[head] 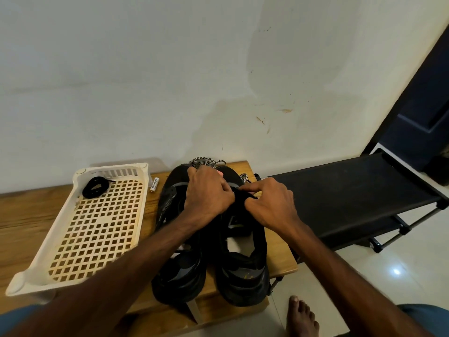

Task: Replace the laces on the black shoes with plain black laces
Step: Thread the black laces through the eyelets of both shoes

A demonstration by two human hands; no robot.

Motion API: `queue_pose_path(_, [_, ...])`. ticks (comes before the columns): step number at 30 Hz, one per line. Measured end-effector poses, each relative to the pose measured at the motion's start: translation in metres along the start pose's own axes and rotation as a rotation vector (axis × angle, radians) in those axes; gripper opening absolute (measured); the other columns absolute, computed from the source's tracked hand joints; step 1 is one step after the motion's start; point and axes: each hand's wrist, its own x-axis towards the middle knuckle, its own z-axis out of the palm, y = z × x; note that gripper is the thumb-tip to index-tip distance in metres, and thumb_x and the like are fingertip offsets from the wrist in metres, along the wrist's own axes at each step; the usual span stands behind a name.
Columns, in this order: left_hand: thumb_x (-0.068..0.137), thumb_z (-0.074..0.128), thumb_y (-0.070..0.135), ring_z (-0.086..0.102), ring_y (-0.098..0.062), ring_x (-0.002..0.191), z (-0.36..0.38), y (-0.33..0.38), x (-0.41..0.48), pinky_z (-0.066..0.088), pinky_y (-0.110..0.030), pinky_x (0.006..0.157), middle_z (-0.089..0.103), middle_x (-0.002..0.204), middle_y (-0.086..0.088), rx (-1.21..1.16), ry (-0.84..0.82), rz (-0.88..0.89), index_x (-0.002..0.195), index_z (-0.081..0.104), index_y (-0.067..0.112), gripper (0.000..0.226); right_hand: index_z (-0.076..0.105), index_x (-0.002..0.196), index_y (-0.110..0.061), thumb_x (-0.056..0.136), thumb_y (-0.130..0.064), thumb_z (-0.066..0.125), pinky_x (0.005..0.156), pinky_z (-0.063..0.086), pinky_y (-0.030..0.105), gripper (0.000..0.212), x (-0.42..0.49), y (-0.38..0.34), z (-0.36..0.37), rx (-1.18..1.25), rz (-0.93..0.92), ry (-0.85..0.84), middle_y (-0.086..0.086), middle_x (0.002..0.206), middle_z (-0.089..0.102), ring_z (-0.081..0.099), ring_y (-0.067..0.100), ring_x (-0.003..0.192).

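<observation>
Pointing away from the person, the left black shoe (177, 271) and the right black shoe (243, 273) lie side by side on a wooden bench (29, 215), heels nearest, toes toward the wall, long axes running near to far. A bare foot (302, 317) rests on glossy pale floor tiles (379, 271) beside the bench's near right corner. Both uppers are matte black with grey panels over thick rounded soles. Above the lacing, the left hand (209, 193) curls down, its fingertips gripping the speckled black-and-white laces (206, 162), which loop loosely past the toes. The right hand (272, 205) pinches the soft black tongue (243, 200) of the right black shoe between thumb and forefinger. Left of the shoes sits a white plastic basket (109, 171) with a square-holed grid floor; a coiled plain black lace (96, 188) lies in its far corner. A small white battery (154, 184) lies between basket and shoes. A black shoe rack (352, 195) stands to the right, by the stained pale wall (145, 81)
</observation>
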Motion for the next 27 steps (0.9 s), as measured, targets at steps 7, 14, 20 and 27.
queue_pose_path(7, [0.079,0.082,0.02,0.035,-0.013,0.116,0.0014,-0.0013,0.0012,0.023,-0.012,0.061,0.063,0.117,0.012,-0.034,0.008,-0.003,0.08,0.083,0.024,0.004,0.071,0.125,-0.037,0.09,-0.024,0.063,0.076,0.04,0.021,0.039,0.0001,0.0034,-0.0007,-0.001,-0.023,-0.025,-0.009,0.122,0.074,0.065,0.008,0.104])
queue_pose_path(14, [0.078,0.082,0.015,0.036,-0.015,0.121,0.0044,0.0041,0.0037,0.034,-0.02,0.084,0.059,0.123,0.007,0.007,-0.046,0.029,0.082,0.081,0.018,0.005,0.068,0.13,-0.036,0.09,-0.018,0.063,0.061,0.036,0.012,0.044,0.0006,0.0047,0.0004,-0.052,-0.056,-0.038,-0.006,0.122,0.074,0.058,0.001,0.069])
queue_pose_path(20, [0.079,0.08,0.013,0.036,-0.018,0.123,0.0065,0.0051,0.0046,0.037,-0.021,0.088,0.058,0.124,0.004,0.038,-0.041,0.07,0.091,0.081,0.013,0.012,0.069,0.129,-0.035,0.087,-0.017,0.062,0.083,0.046,0.025,0.046,0.001,0.0046,-0.001,-0.045,-0.054,-0.035,-0.007,0.124,0.073,0.066,0.009,0.096])
queue_pose_path(27, [0.08,0.075,0.013,0.035,-0.02,0.121,0.0105,0.0025,0.0021,0.028,-0.018,0.086,0.056,0.122,0.002,0.064,-0.021,0.11,0.083,0.082,0.013,0.007,0.069,0.129,-0.037,0.083,-0.019,0.065,0.06,0.033,0.009,0.05,0.0022,0.0054,0.0011,-0.053,-0.065,-0.017,-0.007,0.121,0.074,0.048,-0.005,0.059])
